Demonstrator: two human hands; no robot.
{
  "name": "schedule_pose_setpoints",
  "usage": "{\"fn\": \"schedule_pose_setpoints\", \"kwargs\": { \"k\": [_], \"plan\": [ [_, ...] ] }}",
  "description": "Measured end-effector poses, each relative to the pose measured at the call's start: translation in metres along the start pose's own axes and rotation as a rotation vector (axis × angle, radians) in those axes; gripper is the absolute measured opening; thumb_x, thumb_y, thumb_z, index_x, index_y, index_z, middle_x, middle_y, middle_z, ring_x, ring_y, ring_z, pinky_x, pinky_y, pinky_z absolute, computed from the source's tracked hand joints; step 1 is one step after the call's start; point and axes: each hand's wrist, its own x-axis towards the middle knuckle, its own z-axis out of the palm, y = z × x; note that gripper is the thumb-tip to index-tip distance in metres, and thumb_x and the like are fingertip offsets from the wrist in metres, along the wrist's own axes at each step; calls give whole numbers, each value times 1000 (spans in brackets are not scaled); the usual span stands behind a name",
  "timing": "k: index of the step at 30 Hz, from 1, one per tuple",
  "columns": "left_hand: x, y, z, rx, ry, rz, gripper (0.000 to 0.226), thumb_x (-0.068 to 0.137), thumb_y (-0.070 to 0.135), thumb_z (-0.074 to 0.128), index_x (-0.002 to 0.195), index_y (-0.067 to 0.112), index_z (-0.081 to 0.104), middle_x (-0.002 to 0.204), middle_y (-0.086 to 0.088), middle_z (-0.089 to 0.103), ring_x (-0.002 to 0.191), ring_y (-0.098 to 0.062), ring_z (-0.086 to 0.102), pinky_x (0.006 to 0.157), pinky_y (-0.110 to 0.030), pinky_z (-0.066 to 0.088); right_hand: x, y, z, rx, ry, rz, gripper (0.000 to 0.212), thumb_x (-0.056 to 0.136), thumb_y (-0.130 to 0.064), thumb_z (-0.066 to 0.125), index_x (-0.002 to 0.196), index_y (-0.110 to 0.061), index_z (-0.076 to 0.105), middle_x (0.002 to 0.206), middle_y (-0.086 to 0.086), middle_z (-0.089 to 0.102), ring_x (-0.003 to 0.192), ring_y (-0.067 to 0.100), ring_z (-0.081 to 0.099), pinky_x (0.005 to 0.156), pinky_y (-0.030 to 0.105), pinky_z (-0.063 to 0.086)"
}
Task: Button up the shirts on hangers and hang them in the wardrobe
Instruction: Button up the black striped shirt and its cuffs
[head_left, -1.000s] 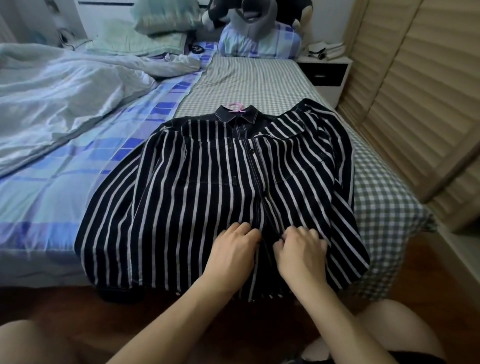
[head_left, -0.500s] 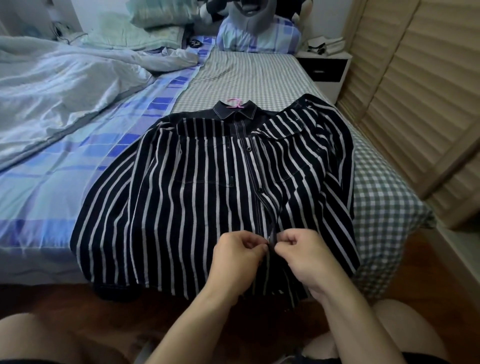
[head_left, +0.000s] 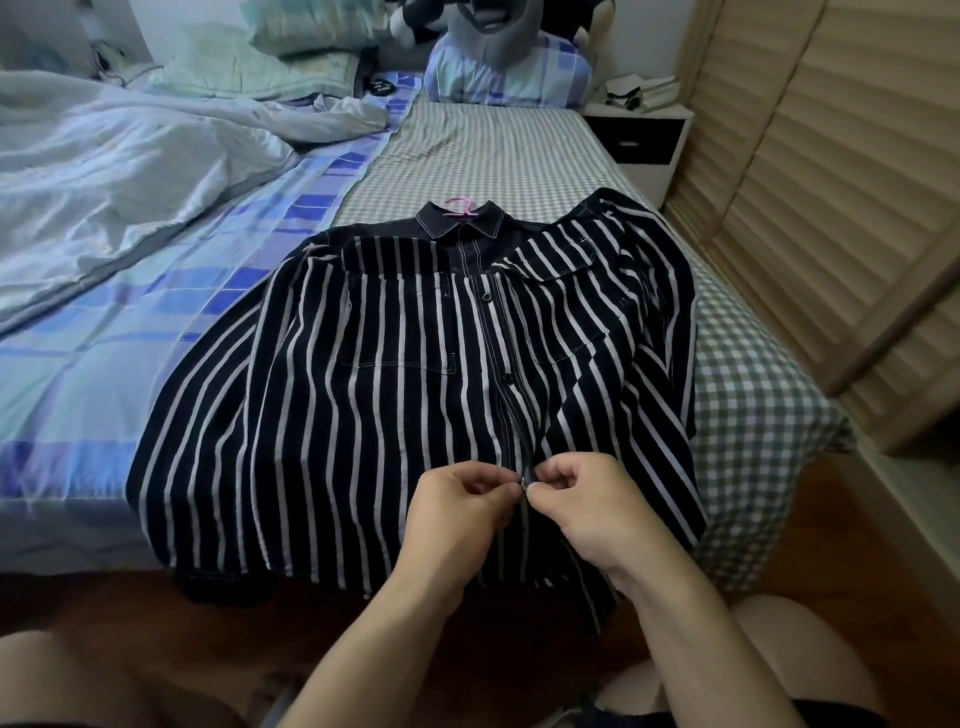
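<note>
- I see a dark shirt with white stripes lying face up across the near edge of the bed, its hem hanging over the near side.
- A pink hanger hook pokes out at the collar, on the far side of the shirt.
- My left hand and right hand sit together low on the front placket, fingers curled, each pinching the fabric edge where the two sides meet.
- Two dark buttons show farther up the placket.
- Far left, a rumpled pale duvet; far right, a white nightstand beside slatted wardrobe doors.
</note>
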Motion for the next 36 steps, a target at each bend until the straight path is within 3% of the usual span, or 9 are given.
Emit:
{"fn": "schedule_pose_setpoints", "kwargs": {
  "k": [4,9,16,20,23,29,34,36],
  "plan": [
    [0,1,-1,-58,-26,-21,12,89,6,76,83,15,80,82,-13,76,76,-23,72,82,-40,63,3,2,-3,144,-58,50,10,91,-16,71,98,-22,74,95,-5,77,93,4,72,90,24,57],
    [0,-1,-4,-111,-59,-55,11,92,3,72,88,11,79,82,-7,78,75,-13,72,75,-26,61,6,10,1,195,-68,90,32,89,-18,73,121,-15,71,107,-2,76,103,9,71,98,34,56],
    [-1,-3,0,-22,-10,-25,11,90,4,74,87,14,78,80,-6,77,75,-16,73,75,-28,62,2,10,6,208,-32,97,31,91,-16,72,122,-18,67,111,-3,72,109,10,67,103,34,53],
    [1,-2,4,6,60,-4,8,87,9,79,86,16,75,78,-7,75,79,-22,75,76,-32,63,-1,8,8,228,-31,80,19,90,-16,74,108,-22,69,96,-3,76,92,4,72,89,24,57],
    [2,-2,6,46,88,16,8,88,12,78,84,19,76,77,-4,76,77,-18,75,78,-36,63,-1,5,8,226,-41,78,18,89,-15,74,103,-23,68,90,-2,77,88,6,74,85,24,58],
    [-1,2,8,47,38,22,16,92,37,73,96,22,73,82,-1,77,74,-11,75,71,-34,64,-12,-1,19,309,-162,77,35,97,-2,54,124,-26,57,97,-3,78,93,9,74,93,33,59],
    [2,-7,9,-108,126,-64,6,94,23,72,91,19,74,85,-15,73,75,-28,74,71,-56,62,-21,-3,21,359,-210,55,41,97,0,49,127,-27,56,99,-3,78,95,12,74,91,33,59],
    [5,-11,7,-119,155,-70,6,94,22,72,90,23,77,83,-6,76,81,-23,75,80,-51,62,-22,-2,12,287,-224,27,41,97,-3,49,127,-29,58,98,-5,78,93,10,73,90,30,59]
  ]
}}
